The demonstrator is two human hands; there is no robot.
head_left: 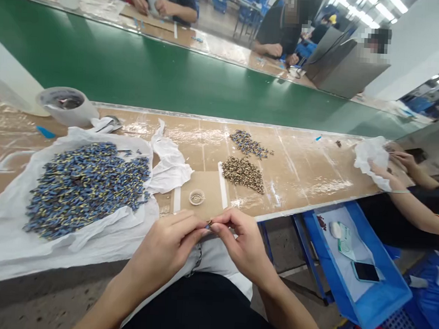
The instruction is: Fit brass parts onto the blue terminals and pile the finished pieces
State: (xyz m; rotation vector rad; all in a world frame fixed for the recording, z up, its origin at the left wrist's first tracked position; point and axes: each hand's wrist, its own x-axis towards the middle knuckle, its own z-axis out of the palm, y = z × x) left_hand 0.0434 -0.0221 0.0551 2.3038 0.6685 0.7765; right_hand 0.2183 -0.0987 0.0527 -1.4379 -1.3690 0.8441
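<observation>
Pinching one tiny part (209,224) between fingertips of left hand (171,238) and right hand (244,238), smack in the grip. Looks like fiddly handwork on a single piece; probably calls for steady, light pressure. See small dish (196,203) just beyond, brassy pile (243,174) farther right, blue-yellow heap (89,189) off left. Can't spot anything blocking.

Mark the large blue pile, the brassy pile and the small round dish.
Large blue pile (89,191): head view, its middle.
Brassy pile (243,174): head view, its middle.
Small round dish (196,204): head view, near rim.

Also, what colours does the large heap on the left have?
The large heap mixes blue, yellow and dark tones; see the head view.
</observation>
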